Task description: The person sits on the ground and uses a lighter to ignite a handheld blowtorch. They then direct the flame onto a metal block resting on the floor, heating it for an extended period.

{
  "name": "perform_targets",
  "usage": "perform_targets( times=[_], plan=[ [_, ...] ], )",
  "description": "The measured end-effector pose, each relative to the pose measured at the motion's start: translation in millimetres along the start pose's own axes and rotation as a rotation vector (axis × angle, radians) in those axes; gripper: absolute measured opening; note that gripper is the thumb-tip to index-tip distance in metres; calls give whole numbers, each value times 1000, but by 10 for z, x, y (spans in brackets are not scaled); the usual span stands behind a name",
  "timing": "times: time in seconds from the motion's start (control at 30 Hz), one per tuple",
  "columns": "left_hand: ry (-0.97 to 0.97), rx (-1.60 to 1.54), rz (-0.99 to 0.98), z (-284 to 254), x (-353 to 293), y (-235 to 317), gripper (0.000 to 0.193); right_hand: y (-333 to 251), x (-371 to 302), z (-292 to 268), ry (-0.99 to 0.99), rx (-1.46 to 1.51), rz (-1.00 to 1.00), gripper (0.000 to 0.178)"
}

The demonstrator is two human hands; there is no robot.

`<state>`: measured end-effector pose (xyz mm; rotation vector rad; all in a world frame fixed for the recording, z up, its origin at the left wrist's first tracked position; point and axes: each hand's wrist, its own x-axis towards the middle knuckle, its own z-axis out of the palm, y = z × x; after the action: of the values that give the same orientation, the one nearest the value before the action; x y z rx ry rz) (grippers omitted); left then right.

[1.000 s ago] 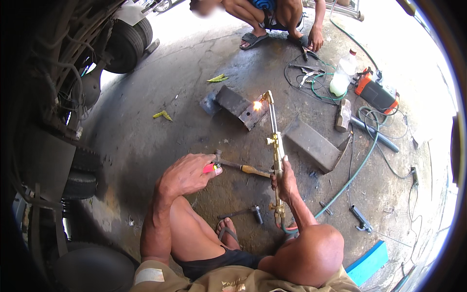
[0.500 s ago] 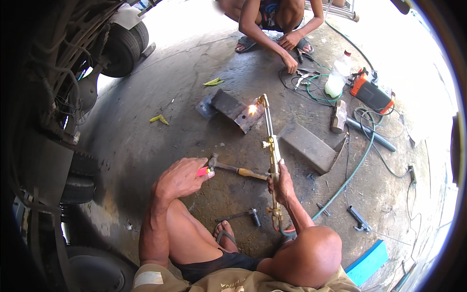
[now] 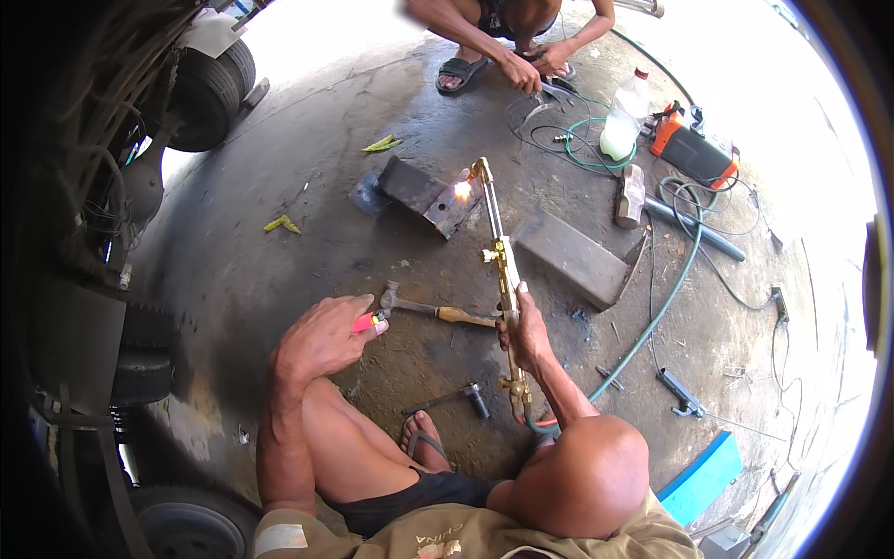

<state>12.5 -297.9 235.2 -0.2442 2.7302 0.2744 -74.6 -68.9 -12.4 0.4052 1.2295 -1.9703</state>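
Note:
My right hand (image 3: 527,334) is wrapped round a brass cutting torch (image 3: 506,270), held upright with its bent head to the far side. A bright orange flame (image 3: 463,190) burns at the tip, against the near right end of a rusty steel channel piece (image 3: 419,197) with a hole in it. In my left hand (image 3: 321,340), over my left knee, is a small pinkish-red lighter (image 3: 364,322); its fingers are closed round it. A ball-peen hammer (image 3: 456,315) with a wooden handle lies between my hands, its head just beyond the lighter.
Right of the torch lie another steel channel (image 3: 573,259), a sledgehammer (image 3: 630,197) and a green hose (image 3: 652,347). Farther off stand a bottle (image 3: 626,116) and an orange-black welding machine (image 3: 696,149). A co-worker's hands (image 3: 531,70) hold a clamp. Truck wheels (image 3: 200,98) rise at left.
My view has shifted, so most things sit farther left and slightly higher. Both my hands keep their holds and the flame still burns. The co-worker has lifted a clamp from the floor cables.

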Motion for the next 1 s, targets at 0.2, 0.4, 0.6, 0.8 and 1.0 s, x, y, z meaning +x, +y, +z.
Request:
perform_targets(
  times=[0.2,0.4,0.6,0.8,1.0],
  plan=[
    [51,-6,72,8,5,13,50,-12,-6,-2,9,-18,5,64],
    [47,-17,65,13,2,27,49,3,-29,-16,-15,-9,2,68],
    [5,-23,45,-27,43,56,45,75,-40,-27,-36,-39,17,68],
    [-3,-47,65,6,91,39,42,138,-77,-86,-29,-38,13,68],
    [68,-33,118,58,90,17,43,158,-91,-94,-44,-49,45,67]
  ],
)
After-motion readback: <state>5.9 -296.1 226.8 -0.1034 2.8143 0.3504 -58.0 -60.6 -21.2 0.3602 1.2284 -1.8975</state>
